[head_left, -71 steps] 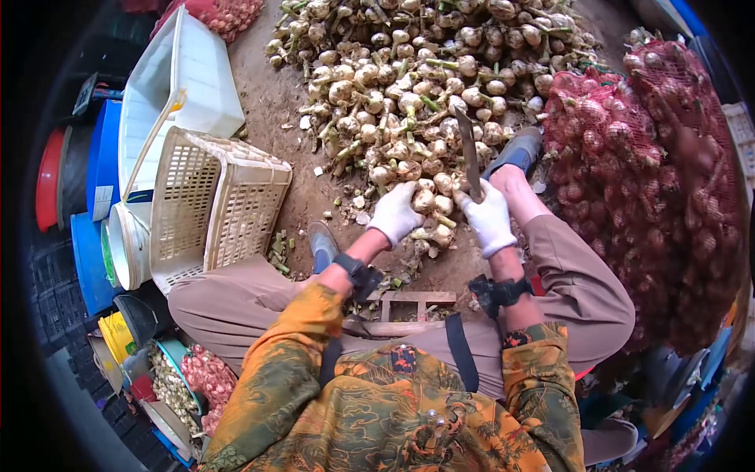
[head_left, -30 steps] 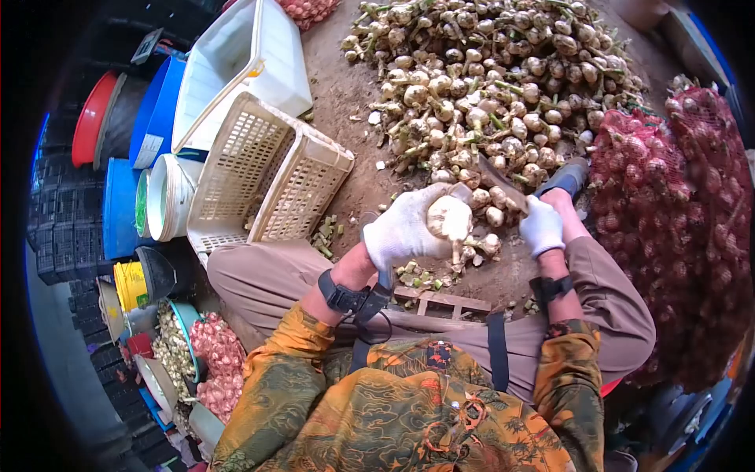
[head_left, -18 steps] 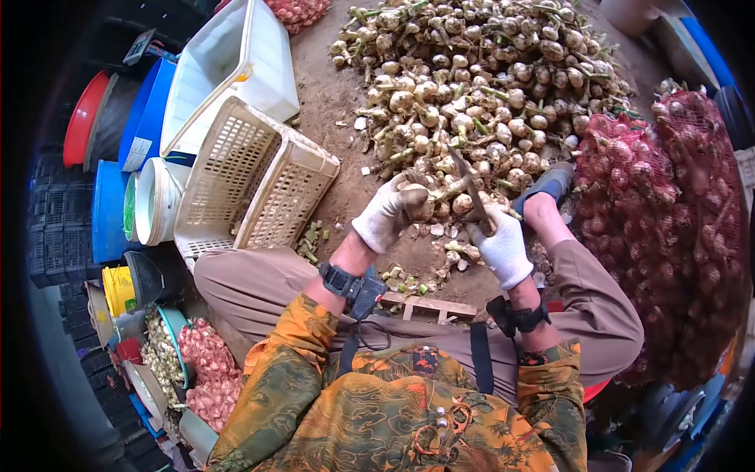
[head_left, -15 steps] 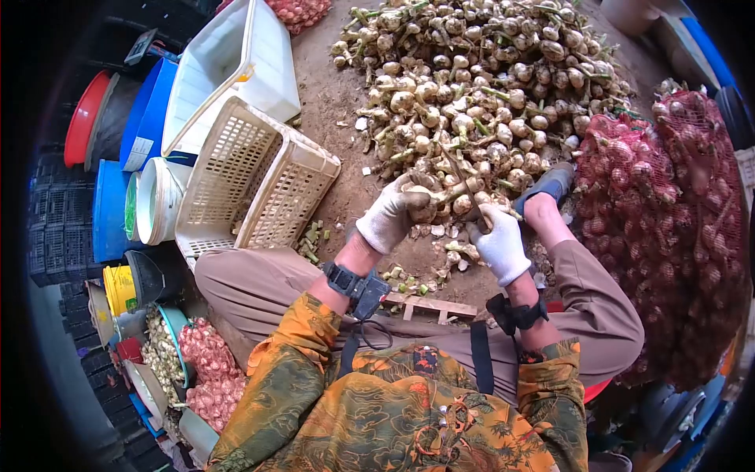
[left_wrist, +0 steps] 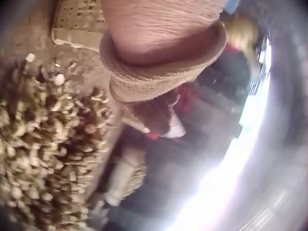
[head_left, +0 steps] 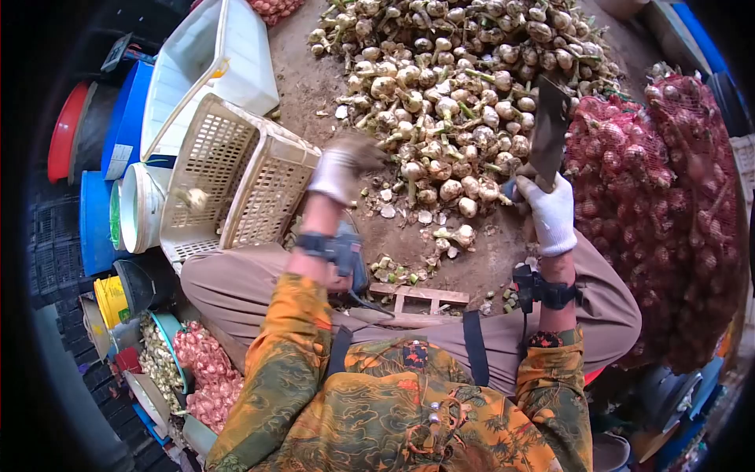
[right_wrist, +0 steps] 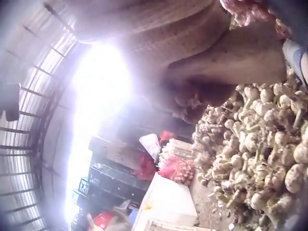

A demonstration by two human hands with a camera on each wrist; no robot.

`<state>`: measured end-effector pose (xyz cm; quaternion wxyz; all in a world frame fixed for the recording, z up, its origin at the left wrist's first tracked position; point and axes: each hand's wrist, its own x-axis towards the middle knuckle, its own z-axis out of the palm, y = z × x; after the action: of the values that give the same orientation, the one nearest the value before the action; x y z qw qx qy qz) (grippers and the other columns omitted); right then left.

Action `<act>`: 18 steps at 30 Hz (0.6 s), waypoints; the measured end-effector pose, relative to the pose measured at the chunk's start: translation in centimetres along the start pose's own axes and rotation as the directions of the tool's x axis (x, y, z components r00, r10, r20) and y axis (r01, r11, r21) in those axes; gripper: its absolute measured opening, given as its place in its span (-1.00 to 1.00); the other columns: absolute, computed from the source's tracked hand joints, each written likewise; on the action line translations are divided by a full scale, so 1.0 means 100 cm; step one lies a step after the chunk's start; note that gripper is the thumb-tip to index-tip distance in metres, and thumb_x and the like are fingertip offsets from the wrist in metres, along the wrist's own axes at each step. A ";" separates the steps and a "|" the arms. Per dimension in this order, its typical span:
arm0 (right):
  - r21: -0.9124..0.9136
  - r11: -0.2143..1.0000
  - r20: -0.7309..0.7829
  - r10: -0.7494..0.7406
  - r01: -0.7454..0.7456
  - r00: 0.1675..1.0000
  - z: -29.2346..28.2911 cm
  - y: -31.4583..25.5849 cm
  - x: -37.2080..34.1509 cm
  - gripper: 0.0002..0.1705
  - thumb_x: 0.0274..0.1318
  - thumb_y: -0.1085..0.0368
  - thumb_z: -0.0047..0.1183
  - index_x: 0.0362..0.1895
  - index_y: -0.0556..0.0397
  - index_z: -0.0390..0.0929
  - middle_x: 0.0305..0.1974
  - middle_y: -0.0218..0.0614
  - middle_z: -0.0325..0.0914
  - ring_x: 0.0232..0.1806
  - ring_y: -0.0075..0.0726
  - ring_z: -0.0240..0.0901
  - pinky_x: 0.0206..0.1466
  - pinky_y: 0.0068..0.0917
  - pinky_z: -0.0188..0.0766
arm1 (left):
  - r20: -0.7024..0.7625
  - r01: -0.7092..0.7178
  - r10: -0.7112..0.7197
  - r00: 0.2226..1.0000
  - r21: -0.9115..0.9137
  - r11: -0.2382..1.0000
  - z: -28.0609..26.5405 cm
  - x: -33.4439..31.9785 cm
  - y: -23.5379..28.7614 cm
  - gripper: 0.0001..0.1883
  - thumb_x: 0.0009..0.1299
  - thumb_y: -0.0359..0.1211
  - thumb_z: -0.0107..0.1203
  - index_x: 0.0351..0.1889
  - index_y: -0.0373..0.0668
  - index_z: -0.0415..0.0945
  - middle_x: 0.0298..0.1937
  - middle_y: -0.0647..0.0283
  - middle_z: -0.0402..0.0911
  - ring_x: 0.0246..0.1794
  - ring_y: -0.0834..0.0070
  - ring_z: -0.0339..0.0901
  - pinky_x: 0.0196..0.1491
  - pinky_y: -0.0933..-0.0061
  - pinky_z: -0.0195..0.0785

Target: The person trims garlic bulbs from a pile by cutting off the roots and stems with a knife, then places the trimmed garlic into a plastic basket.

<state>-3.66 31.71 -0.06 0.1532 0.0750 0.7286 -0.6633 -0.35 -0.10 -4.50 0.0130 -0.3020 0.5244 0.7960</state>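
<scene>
My gloved left hand (head_left: 342, 169), blurred, is beside the upright crate's right edge, its fingers pointing right and no bulb visible in them. One garlic bulb (head_left: 193, 198) hangs in mid-air in front of the slatted cream crate (head_left: 271, 185). In the left wrist view the glove cuff (left_wrist: 159, 79) hides most of that hand. My gloved right hand (head_left: 546, 212) grips a knife (head_left: 549, 130) by its handle, its broad dark blade pointing up over the right side of the garlic pile (head_left: 440, 102). The right wrist view shows this hand (right_wrist: 163, 29) near the pile (right_wrist: 255, 154).
A white tub (head_left: 252, 71) and buckets (head_left: 141, 208) stand at the left, past the crate. Red net sacks of garlic (head_left: 621, 149) stand at the right. A wooden frame (head_left: 421, 295), cut stems (head_left: 397, 271) and loose bulbs (head_left: 456, 236) lie before the seated person.
My left hand has let go of a bulb and swung left from the knife. The right hand has moved right with the knife, its blade now raised. The view has shifted slightly.
</scene>
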 end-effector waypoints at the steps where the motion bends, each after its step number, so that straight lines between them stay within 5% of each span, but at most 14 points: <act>1: -0.008 1.000 0.000 0.004 -0.004 1.000 -0.003 0.006 0.000 -0.90 0.02 0.44 0.10 -0.33 0.16 0.54 -0.56 -0.46 0.49 -0.56 -0.65 0.38 -0.48 -0.65 0.27 | 0.211 -0.059 -0.031 0.977 0.409 0.910 0.014 0.017 -0.037 -0.56 0.18 -0.34 0.22 0.02 -0.27 0.49 -0.13 0.14 0.63 -0.11 0.36 0.58 0.01 0.34 0.45; 2: -0.017 0.998 0.001 -0.053 0.053 0.999 -0.006 0.016 0.002 -0.90 0.02 0.44 0.10 -0.32 0.16 0.54 -0.56 -0.46 0.48 -0.57 -0.65 0.37 -0.49 -0.66 0.27 | 0.258 -0.171 -0.033 0.966 0.727 0.665 0.037 0.029 -0.079 -0.53 0.16 -0.37 0.19 0.08 -0.19 0.49 -0.09 0.13 0.64 -0.10 0.32 0.57 0.05 0.35 0.44; 3: -0.025 0.993 -0.002 -0.112 0.112 0.994 -0.011 0.024 0.004 -0.90 0.02 0.44 0.10 -0.31 0.16 0.54 -0.57 -0.47 0.48 -0.58 -0.66 0.36 -0.50 -0.67 0.27 | 0.362 -0.317 -0.015 0.932 0.834 0.452 0.060 0.028 -0.103 -0.49 0.17 -0.41 0.12 0.16 -0.08 0.46 -0.01 0.07 0.60 -0.06 0.19 0.57 0.10 0.35 0.40; 5: -0.085 0.995 0.022 -0.048 0.050 0.999 -0.017 0.035 0.007 -0.82 0.01 0.43 0.11 -0.23 0.17 0.53 -0.48 -0.38 0.53 -0.50 -0.57 0.43 -0.40 -0.61 0.36 | 0.573 -0.574 0.045 0.819 0.817 0.049 0.073 0.054 -0.167 -0.73 0.21 -0.44 -0.01 -0.11 -0.16 0.52 -0.02 -0.06 0.55 -0.04 0.05 0.54 0.01 0.16 0.43; 7: -0.155 0.985 0.006 -0.070 0.070 0.998 -0.011 0.038 0.009 -0.71 0.00 0.37 0.15 -0.18 0.27 0.50 -0.31 -0.22 0.56 -0.30 -0.30 0.48 -0.20 -0.38 0.46 | 0.630 -0.625 -0.059 0.774 0.745 -0.233 0.071 0.081 -0.207 -0.82 0.23 -0.41 -0.01 -0.22 -0.19 0.50 -0.12 -0.06 0.58 -0.10 0.07 0.57 -0.10 0.13 0.47; 8: -0.372 0.909 -0.014 -0.207 0.187 0.978 -0.007 0.040 0.012 -0.65 -0.05 0.30 0.19 -0.17 0.25 0.52 -0.31 -0.12 0.58 -0.30 -0.19 0.51 -0.18 -0.30 0.48 | 0.520 -0.577 -0.281 0.807 0.794 -0.190 0.090 0.065 -0.166 -0.71 0.21 -0.35 0.05 -0.10 -0.13 0.50 -0.09 0.01 0.59 -0.03 0.06 0.54 -0.02 0.15 0.44; 9: -0.518 0.842 -0.022 -0.188 0.150 0.982 -0.007 0.043 0.014 -0.61 -0.12 0.24 0.19 -0.17 0.20 0.55 -0.29 -0.02 0.59 -0.29 -0.05 0.54 -0.18 -0.26 0.49 | 0.572 -0.608 -0.238 0.785 0.785 -0.121 0.089 0.068 -0.169 -0.67 0.19 -0.31 0.11 -0.06 -0.10 0.51 -0.09 0.05 0.60 -0.07 0.07 0.56 -0.04 0.15 0.45; 10: -0.501 0.848 -0.033 -0.218 0.173 0.975 -0.002 0.049 0.013 -0.63 -0.17 0.27 0.17 -0.20 0.15 0.57 -0.29 0.00 0.59 -0.26 0.03 0.55 -0.18 -0.23 0.48 | 0.623 -0.658 -0.280 0.730 0.752 -0.039 0.102 0.057 -0.148 -0.67 0.15 -0.27 0.17 -0.11 -0.12 0.53 -0.14 0.02 0.61 -0.12 0.08 0.59 -0.12 0.14 0.48; 11: -0.546 0.823 -0.062 -0.228 0.158 0.972 -0.002 0.062 0.019 -0.59 -0.10 0.20 0.19 -0.15 0.18 0.54 -0.32 -0.06 0.59 -0.28 -0.12 0.54 -0.16 -0.29 0.48 | 0.560 -0.605 -0.304 0.771 0.793 -0.074 0.092 0.073 -0.168 -0.65 0.19 -0.27 0.15 -0.06 -0.12 0.51 -0.12 0.03 0.62 -0.12 0.09 0.59 -0.11 0.14 0.47; 12: -0.398 0.903 -0.007 -0.179 0.162 0.984 -0.001 0.038 0.015 -0.61 -0.13 0.25 0.17 -0.16 0.17 0.54 -0.31 -0.05 0.60 -0.27 -0.10 0.55 -0.20 -0.29 0.47 | 0.752 -0.765 -0.141 0.644 0.636 -0.101 0.049 0.104 -0.218 -0.63 0.33 -0.15 0.01 0.02 -0.13 0.48 -0.09 -0.05 0.60 -0.09 0.02 0.57 -0.08 0.08 0.44; 13: -0.209 0.968 -0.017 -0.145 0.138 0.989 0.003 0.050 0.020 -0.65 -0.13 0.27 0.17 -0.20 0.16 0.55 -0.35 -0.05 0.60 -0.29 -0.08 0.56 -0.22 -0.27 0.47 | 0.285 -0.263 -0.370 0.884 0.959 0.108 0.087 0.075 -0.178 -0.53 0.44 -0.03 -0.19 0.07 -0.20 0.44 -0.10 -0.16 0.58 -0.11 -0.06 0.55 -0.07 0.01 0.40; 14: -0.229 0.967 -0.019 -0.120 0.113 0.993 0.010 0.060 0.026 -0.69 -0.15 0.30 0.17 -0.24 0.16 0.56 -0.37 -0.01 0.60 -0.29 -0.04 0.57 -0.21 -0.25 0.46 | 0.431 -0.476 -0.358 0.828 0.879 -0.042 0.053 0.107 -0.222 -0.43 0.46 0.06 -0.29 0.03 -0.27 0.43 -0.16 -0.25 0.56 -0.19 -0.15 0.54 -0.08 -0.05 0.37; 15: -0.253 0.958 -0.053 -0.156 0.137 0.986 0.011 0.059 0.025 -0.69 -0.17 0.31 0.16 -0.25 0.16 0.56 -0.38 0.04 0.59 -0.28 0.04 0.57 -0.19 -0.21 0.46 | 0.525 -0.616 -0.359 0.772 0.757 -0.216 0.029 0.128 -0.248 -0.54 0.45 -0.04 -0.22 -0.04 -0.24 0.48 -0.24 -0.18 0.60 -0.29 -0.08 0.59 -0.16 -0.03 0.43; 18: -0.337 0.934 -0.108 -0.162 0.117 0.981 0.018 0.058 0.020 -0.66 -0.22 0.32 0.14 -0.23 0.13 0.54 -0.37 0.04 0.57 -0.21 0.13 0.53 -0.14 -0.14 0.45 | 0.604 -0.812 -0.550 0.576 0.351 -0.466 0.042 0.111 -0.219 -0.70 0.41 -0.26 -0.18 -0.09 -0.15 0.53 -0.30 0.00 0.65 -0.33 0.09 0.64 -0.26 0.08 0.49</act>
<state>-3.50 30.32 -6.32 0.0667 0.0405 0.8411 -0.5352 -3.97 10.05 -26.94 0.3041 0.3518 0.8833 -0.0588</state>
